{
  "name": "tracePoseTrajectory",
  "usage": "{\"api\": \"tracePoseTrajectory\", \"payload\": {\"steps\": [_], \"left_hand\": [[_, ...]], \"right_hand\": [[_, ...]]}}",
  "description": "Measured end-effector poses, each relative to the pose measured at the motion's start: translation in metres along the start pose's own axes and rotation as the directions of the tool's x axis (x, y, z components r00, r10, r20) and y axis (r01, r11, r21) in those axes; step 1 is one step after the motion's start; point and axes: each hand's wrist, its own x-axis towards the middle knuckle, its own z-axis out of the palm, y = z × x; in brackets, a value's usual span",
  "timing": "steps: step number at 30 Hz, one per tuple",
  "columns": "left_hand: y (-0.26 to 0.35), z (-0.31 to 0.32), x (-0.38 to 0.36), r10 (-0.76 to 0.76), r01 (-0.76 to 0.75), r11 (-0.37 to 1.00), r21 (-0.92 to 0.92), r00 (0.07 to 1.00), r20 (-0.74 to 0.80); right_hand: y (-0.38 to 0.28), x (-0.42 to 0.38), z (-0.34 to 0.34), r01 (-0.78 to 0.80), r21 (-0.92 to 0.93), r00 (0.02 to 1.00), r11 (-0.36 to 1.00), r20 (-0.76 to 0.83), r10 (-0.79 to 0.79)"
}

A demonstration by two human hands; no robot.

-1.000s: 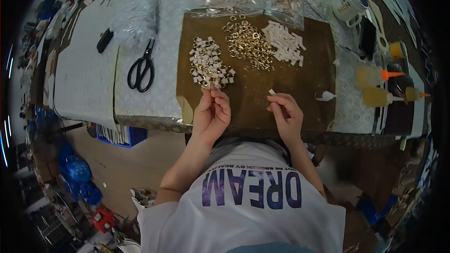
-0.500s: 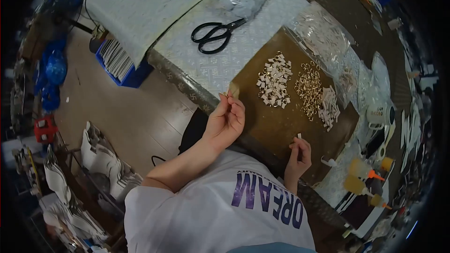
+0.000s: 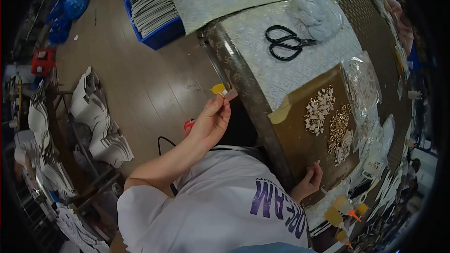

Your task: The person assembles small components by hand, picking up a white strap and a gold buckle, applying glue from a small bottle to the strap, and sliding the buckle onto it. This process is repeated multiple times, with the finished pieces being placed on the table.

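My left hand is raised left of the table edge, palm up, with thumb and fingertips pinched on a small white tab; a bit of gold shows at it. Just behind is a yellow object whose nature I cannot make out. At the near side of the brown board, my right hand is closed, a small pale strip between its fingertips. On the board lie a pile of white tabs with gold rings, a pile of gold rings and a pile of pale strips.
Black-handled scissors and a clear plastic bag lie on the patterned table cover. Another bag is beside the board. Glue bottles and a mug sit at right. A blue crate stands on the floor.
The view has swung left, so the table and board appear farther right. My left hand is now off the table edge, and a white tab shows at its fingertips.
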Motion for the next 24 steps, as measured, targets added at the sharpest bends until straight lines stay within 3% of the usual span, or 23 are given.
{"api": "tracePoseTrajectory", "payload": {"steps": [11, 24], "left_hand": [[0.050, -0.041, -0.014, 0.042, -0.056, 0.996, -0.071, 0.983, -0.180], [0.052, -0.043, -0.012, 0.154, -0.129, 0.964, 0.232, 0.983, -0.095]], "right_hand": [[-0.001, -0.001, 0.010, 0.031, -0.173, 0.999, 0.984, 0.011, -0.030], [-0.011, -0.004, 0.016, 0.034, -0.220, 0.999, 0.975, 0.004, -0.034]]}}
